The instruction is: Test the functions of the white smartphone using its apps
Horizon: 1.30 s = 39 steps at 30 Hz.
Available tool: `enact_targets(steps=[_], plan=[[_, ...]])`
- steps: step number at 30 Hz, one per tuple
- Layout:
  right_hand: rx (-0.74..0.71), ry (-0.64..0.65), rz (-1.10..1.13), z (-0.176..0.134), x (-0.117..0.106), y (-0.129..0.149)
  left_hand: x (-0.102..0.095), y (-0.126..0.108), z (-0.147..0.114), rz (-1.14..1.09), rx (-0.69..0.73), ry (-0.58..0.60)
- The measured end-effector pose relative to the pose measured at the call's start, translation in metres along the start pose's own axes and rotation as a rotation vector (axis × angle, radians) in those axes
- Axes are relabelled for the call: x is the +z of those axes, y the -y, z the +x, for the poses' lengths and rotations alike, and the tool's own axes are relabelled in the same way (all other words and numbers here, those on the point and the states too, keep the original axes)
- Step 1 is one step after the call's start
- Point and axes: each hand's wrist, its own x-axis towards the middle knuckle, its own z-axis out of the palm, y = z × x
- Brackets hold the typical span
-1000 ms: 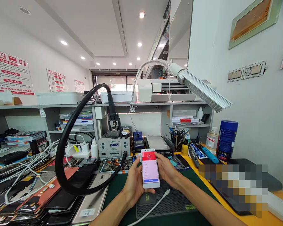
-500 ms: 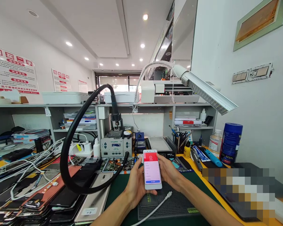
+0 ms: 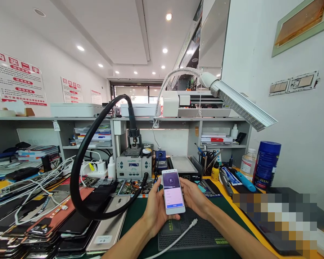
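A white smartphone point(image 3: 174, 198) is held upright, tilted slightly back, above the work mat. Its lit screen shows a dark purple top with a round figure, a pale list and a blue button at the bottom. My left hand point(image 3: 154, 205) grips it from the left and below, thumb along the left edge and fingers behind. At the right edge my right hand point(image 3: 194, 196) steadies it, the fingers partly hidden behind the phone. Beneath them lies a dark ridged mat point(image 3: 199, 233), with a white cable point(image 3: 178, 239) across it, its plug loose and apart from the phone.
Stacked phones and parts point(image 3: 78, 219) crowd the left side. A thick black hose point(image 3: 75, 172) arches from a hot-air station point(image 3: 133, 167). A lamp point(image 3: 243, 102) hangs over the right. Further right stand a blue can point(image 3: 267, 165), a clear bottle point(image 3: 248, 162) and tools.
The phone's screen has switched from a red top with a face icon to a dark purple top with a round figure. The hands keep hold of it; the view has shifted slightly.
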Motion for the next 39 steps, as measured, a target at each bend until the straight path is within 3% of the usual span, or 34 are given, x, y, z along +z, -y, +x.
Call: enact_targets(steps=[4,14,39], plan=[[0.033,0.059,-0.025,-0.002,-0.001,0.003,-0.003,-0.001,0.001,0.018,-0.005,0.011],[0.064,0.347,0.036,-0.007,-0.011,0.01,-0.004,-0.008,0.003,0.029,0.005,0.046],[0.079,0.284,0.052,-0.003,-0.015,0.007,-0.002,-0.007,0.004,0.111,-0.036,0.103]])
